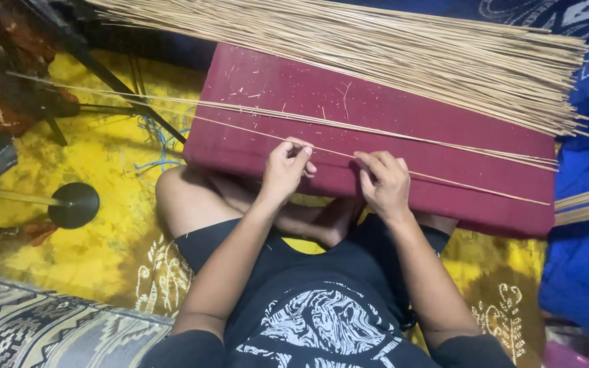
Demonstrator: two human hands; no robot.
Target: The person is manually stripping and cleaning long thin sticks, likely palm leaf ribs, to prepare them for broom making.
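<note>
A maroon cushion point(390, 109) rests across my crossed legs. A thick bundle of thin tan sticks point(403, 48) lies along its far side. A few single sticks point(253, 109) stretch across the cushion toward the left. My left hand point(284, 170) pinches one thin stick point(472, 185) near the cushion's front edge. My right hand point(384, 182) holds the same stick a little to the right, fingers curled over it. The stick runs on to the cushion's right edge.
A yellow patterned cloth point(103, 225) covers the floor. A black round stand base point(74, 204) and black tripod legs point(103, 82) sit at the left. Blue fabric point(587, 259) lies at the right with more sticks point(587, 203) on it. A striped mat point(42, 327) is at the lower left.
</note>
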